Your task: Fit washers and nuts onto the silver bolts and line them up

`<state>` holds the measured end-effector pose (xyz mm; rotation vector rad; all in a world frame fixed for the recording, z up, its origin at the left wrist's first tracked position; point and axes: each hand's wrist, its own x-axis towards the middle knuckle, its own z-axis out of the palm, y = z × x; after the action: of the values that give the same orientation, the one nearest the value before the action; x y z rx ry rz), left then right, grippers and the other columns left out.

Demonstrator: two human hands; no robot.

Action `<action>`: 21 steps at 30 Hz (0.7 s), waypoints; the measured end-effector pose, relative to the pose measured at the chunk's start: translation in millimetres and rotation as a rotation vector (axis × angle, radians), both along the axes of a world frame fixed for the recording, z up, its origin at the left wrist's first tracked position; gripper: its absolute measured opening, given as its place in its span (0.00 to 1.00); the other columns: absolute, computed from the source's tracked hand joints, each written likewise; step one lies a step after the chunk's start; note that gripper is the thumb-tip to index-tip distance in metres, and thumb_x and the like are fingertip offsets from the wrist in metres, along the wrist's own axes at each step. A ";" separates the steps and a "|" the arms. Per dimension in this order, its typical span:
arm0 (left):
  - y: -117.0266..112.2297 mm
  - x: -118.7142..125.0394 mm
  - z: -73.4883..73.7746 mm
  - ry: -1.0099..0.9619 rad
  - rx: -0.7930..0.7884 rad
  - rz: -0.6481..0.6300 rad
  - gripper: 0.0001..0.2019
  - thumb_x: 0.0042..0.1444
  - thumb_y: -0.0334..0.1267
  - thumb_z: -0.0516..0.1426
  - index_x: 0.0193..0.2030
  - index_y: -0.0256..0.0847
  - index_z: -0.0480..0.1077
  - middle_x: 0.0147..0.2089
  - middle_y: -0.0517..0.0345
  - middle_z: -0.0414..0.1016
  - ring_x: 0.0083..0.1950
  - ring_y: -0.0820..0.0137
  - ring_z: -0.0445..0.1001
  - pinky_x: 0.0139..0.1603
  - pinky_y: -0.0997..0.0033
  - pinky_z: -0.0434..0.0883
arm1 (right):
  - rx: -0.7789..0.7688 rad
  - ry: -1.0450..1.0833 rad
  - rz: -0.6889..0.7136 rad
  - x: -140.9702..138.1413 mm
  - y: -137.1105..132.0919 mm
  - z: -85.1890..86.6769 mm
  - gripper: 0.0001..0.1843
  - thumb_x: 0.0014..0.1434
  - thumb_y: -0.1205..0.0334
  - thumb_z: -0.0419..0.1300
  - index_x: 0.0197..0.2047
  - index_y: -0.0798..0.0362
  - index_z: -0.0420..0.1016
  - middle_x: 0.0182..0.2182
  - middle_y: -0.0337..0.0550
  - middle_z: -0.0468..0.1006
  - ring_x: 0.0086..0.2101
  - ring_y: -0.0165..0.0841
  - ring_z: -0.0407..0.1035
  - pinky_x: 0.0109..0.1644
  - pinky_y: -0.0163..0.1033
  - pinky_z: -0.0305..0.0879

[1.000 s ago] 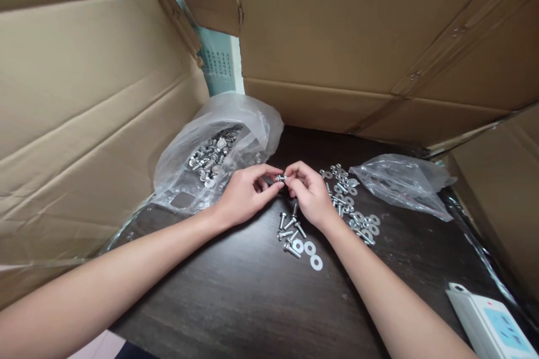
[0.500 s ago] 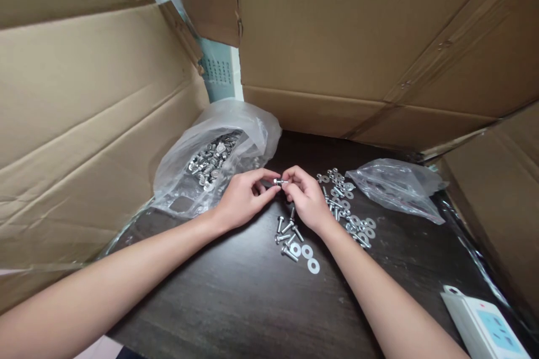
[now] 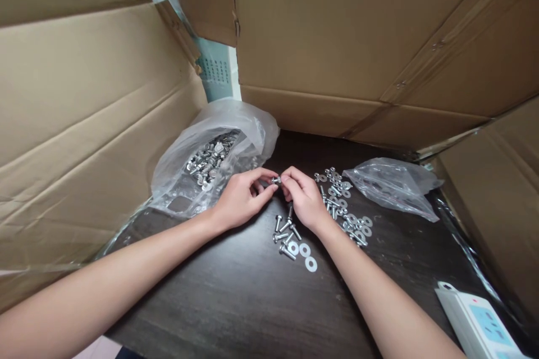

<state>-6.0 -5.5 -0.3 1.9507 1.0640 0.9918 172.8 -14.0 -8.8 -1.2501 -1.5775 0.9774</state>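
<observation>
My left hand [image 3: 241, 197] pinches a small metal bolt [image 3: 275, 180] between thumb and fingertips, just above the dark table. Thumb and forefinger of my right hand [image 3: 306, 197] close on the bolt's other end and hide it. Whether a nut or washer sits on the shank there is too small to tell. Below the hands lie several loose bolts [image 3: 285, 226], with a few flat washers [image 3: 310, 264] beside them. A mixed pile of bolts, nuts and washers [image 3: 342, 203] spreads to the right of my right hand.
Behind my left hand stands an open clear plastic bag [image 3: 257, 123] with many bolts [image 3: 210, 158] inside. A flattened plastic bag [image 3: 391, 186] lies at the right. A white power strip [image 3: 471, 314] is near right. Cardboard walls [image 3: 357, 28] surround the dark table [image 3: 210, 291].
My right fingers have shifted slightly along the bolt, covering more of its far end. My left hand keeps its pinch. The whole view has moved a little.
</observation>
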 end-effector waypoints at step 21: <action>-0.4 0.8 1.1 -0.047 -0.001 0.007 0.09 0.54 0.30 0.63 0.43 0.36 0.79 0.35 0.57 0.79 0.29 0.75 0.74 0.31 0.76 0.72 | 0.018 0.027 0.029 -0.2 -0.3 1.2 0.04 0.57 0.59 0.56 0.33 0.50 0.67 0.24 0.34 0.65 0.25 0.31 0.62 0.31 0.37 0.58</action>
<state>-5.2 -5.9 0.9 1.9151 1.0460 1.0356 172.6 -14.3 -7.6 -1.2002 -1.5841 0.9924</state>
